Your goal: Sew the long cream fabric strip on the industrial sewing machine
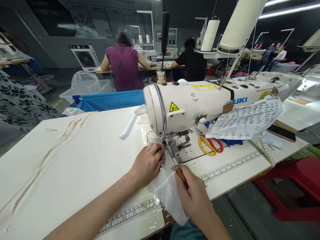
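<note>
A white sewing machine (185, 103) stands on the white table (75, 160). Close to its needle area, my left hand (150, 160) presses white fabric (170, 193) with curled fingers. The fabric hangs over the table's front edge. My right hand (191, 188) is closed around the wooden handle of a tool (181, 175); its thin metal shaft points up toward the needle area. Fingertips of my left hand are partly hidden beside the presser foot.
Yellow- and red-handled scissors (207, 146) lie right of the needle area. A handwritten sheet (246, 120) hangs on the machine's front. A phone (282, 132), tape measure (267, 151) and red stool (292, 190) are at right. Two people sit beyond a blue cloth bin (110, 101).
</note>
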`<action>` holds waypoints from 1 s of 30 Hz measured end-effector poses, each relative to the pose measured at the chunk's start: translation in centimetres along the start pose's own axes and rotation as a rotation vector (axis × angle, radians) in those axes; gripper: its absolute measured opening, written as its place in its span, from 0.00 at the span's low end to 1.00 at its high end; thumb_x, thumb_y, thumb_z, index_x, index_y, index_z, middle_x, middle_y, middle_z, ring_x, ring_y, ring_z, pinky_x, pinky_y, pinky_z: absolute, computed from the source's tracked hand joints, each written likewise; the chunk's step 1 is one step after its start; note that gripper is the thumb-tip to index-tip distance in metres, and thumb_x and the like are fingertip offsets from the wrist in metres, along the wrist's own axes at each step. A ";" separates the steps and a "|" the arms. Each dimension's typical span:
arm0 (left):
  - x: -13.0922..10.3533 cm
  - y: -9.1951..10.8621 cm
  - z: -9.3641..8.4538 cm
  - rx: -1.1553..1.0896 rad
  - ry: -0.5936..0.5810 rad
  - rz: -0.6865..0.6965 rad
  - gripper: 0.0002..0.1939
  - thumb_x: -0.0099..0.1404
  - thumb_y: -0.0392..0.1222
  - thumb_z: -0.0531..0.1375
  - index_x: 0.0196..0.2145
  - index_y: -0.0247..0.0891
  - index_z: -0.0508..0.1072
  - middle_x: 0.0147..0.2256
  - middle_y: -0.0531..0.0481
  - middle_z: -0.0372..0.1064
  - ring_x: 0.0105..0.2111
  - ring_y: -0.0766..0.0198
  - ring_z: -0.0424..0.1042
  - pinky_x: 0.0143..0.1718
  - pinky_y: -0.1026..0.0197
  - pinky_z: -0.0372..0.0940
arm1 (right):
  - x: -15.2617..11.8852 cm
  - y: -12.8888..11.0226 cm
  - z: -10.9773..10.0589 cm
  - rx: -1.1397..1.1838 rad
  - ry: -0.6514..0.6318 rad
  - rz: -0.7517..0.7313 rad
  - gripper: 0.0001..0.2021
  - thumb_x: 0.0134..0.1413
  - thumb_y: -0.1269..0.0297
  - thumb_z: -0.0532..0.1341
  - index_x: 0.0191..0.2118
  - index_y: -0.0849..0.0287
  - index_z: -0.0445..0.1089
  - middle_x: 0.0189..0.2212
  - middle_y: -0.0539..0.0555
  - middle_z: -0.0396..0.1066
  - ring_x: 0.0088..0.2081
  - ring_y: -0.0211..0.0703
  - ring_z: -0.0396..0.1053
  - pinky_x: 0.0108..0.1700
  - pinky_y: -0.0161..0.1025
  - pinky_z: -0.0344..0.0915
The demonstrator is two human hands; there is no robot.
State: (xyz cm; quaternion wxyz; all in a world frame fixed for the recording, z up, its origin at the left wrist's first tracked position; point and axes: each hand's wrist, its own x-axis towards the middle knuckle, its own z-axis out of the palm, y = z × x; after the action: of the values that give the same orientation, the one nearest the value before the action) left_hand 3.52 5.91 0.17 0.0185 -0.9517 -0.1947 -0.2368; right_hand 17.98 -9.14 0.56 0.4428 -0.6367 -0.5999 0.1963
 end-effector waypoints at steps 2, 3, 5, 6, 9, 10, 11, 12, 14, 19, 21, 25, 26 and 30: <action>-0.1 -0.1 0.1 -0.036 0.014 0.013 0.18 0.67 0.30 0.48 0.51 0.26 0.70 0.45 0.36 0.66 0.44 0.51 0.66 0.43 0.49 0.70 | -0.2 -0.3 0.1 0.002 0.009 -0.081 0.13 0.68 0.67 0.48 0.51 0.57 0.66 0.40 0.54 0.75 0.40 0.46 0.74 0.38 0.37 0.69; -0.1 -0.2 0.1 -0.062 0.021 0.018 0.18 0.66 0.29 0.49 0.51 0.27 0.70 0.45 0.37 0.66 0.44 0.52 0.66 0.44 0.49 0.70 | -0.3 -0.6 0.2 0.001 0.020 -0.129 0.13 0.68 0.69 0.48 0.52 0.57 0.65 0.42 0.54 0.75 0.41 0.45 0.74 0.39 0.36 0.69; 0.1 -0.3 0.2 -0.104 0.042 0.024 0.19 0.65 0.29 0.49 0.51 0.27 0.69 0.46 0.37 0.66 0.45 0.53 0.67 0.45 0.51 0.70 | -0.4 -1.4 0.3 0.001 0.049 -0.244 0.15 0.67 0.72 0.48 0.54 0.57 0.63 0.43 0.54 0.74 0.42 0.44 0.74 0.41 0.36 0.68; 0.2 -0.2 0.1 -0.108 0.051 0.026 0.18 0.65 0.29 0.49 0.51 0.28 0.69 0.45 0.37 0.66 0.44 0.53 0.67 0.45 0.52 0.71 | -0.4 -1.9 0.5 0.001 0.062 -0.304 0.15 0.67 0.74 0.48 0.55 0.57 0.62 0.42 0.55 0.74 0.42 0.44 0.74 0.42 0.36 0.68; 0.9 0.0 0.0 -0.036 0.015 0.009 0.14 0.67 0.32 0.50 0.45 0.29 0.72 0.41 0.39 0.68 0.39 0.54 0.67 0.38 0.54 0.71 | -0.4 -3.5 1.0 -0.005 0.065 -0.443 0.16 0.65 0.76 0.48 0.54 0.60 0.62 0.39 0.56 0.74 0.39 0.46 0.74 0.40 0.38 0.69; 1.2 0.1 0.0 0.000 -0.015 -0.003 0.13 0.69 0.32 0.49 0.42 0.30 0.73 0.39 0.39 0.69 0.37 0.54 0.67 0.36 0.54 0.71 | -0.4 -3.9 1.3 -0.015 0.061 -0.475 0.16 0.64 0.76 0.48 0.54 0.61 0.62 0.38 0.57 0.74 0.37 0.47 0.74 0.38 0.38 0.69; 1.4 0.1 0.0 0.025 -0.045 -0.019 0.13 0.70 0.33 0.49 0.39 0.32 0.73 0.37 0.40 0.69 0.36 0.54 0.67 0.35 0.54 0.70 | -0.5 -4.2 1.5 -0.029 0.054 -0.502 0.16 0.64 0.76 0.47 0.53 0.62 0.63 0.36 0.57 0.74 0.34 0.47 0.73 0.35 0.39 0.69; 1.5 0.1 0.1 0.032 -0.058 -0.042 0.13 0.70 0.33 0.48 0.36 0.33 0.73 0.36 0.41 0.70 0.35 0.55 0.67 0.34 0.55 0.69 | -0.6 -4.4 1.6 -0.046 0.053 -0.522 0.16 0.64 0.75 0.47 0.53 0.62 0.63 0.34 0.57 0.73 0.32 0.47 0.73 0.33 0.39 0.69; 1.6 -0.2 0.5 -0.027 -0.015 -0.106 0.14 0.72 0.35 0.48 0.34 0.34 0.72 0.35 0.42 0.70 0.34 0.56 0.67 0.33 0.56 0.68 | -1.0 -4.2 1.7 -0.079 0.062 -0.505 0.14 0.65 0.74 0.47 0.52 0.62 0.64 0.33 0.56 0.74 0.29 0.47 0.73 0.30 0.38 0.67; 1.2 -1.3 1.1 -0.393 0.133 -0.299 0.11 0.71 0.42 0.54 0.33 0.38 0.73 0.37 0.47 0.72 0.39 0.58 0.71 0.37 0.59 0.67 | -1.2 -1.4 0.3 -0.215 0.089 -0.208 0.13 0.70 0.68 0.46 0.51 0.62 0.65 0.34 0.56 0.77 0.29 0.47 0.76 0.28 0.38 0.64; 1.1 -1.6 1.0 -0.502 0.129 -0.359 0.12 0.69 0.45 0.55 0.32 0.39 0.73 0.37 0.49 0.72 0.38 0.59 0.71 0.38 0.59 0.66 | -0.6 -0.3 -0.2 -0.315 0.101 -0.130 0.14 0.70 0.66 0.46 0.53 0.64 0.65 0.33 0.56 0.77 0.28 0.48 0.76 0.26 0.38 0.63; 1.2 -1.7 0.6 -0.613 0.111 -0.429 0.12 0.67 0.48 0.57 0.30 0.40 0.74 0.36 0.50 0.72 0.37 0.61 0.71 0.38 0.60 0.65 | 0.9 0.9 -0.2 -0.476 0.150 -0.147 0.16 0.69 0.70 0.45 0.52 0.66 0.66 0.34 0.57 0.78 0.27 0.48 0.76 0.25 0.39 0.63; 1.2 -1.7 0.6 -0.627 0.109 -0.437 0.12 0.67 0.48 0.57 0.30 0.41 0.75 0.36 0.50 0.72 0.37 0.61 0.71 0.38 0.60 0.64 | 1.1 1.0 0.0 -0.490 0.158 -0.161 0.16 0.68 0.71 0.45 0.51 0.65 0.67 0.35 0.58 0.78 0.29 0.49 0.76 0.25 0.40 0.63; 1.3 -1.7 0.5 -0.636 0.111 -0.444 0.13 0.67 0.49 0.57 0.31 0.41 0.76 0.36 0.49 0.73 0.37 0.60 0.71 0.39 0.60 0.64 | 1.7 1.1 0.7 -0.501 0.157 -0.189 0.15 0.67 0.72 0.47 0.50 0.65 0.68 0.37 0.57 0.78 0.30 0.49 0.77 0.26 0.40 0.64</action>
State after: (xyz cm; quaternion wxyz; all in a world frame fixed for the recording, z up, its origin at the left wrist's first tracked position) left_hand 4.14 7.97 0.17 -0.3184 -0.8304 -0.3114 -0.3347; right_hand 18.49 -7.25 -0.24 0.3332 -0.6808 -0.6504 -0.0505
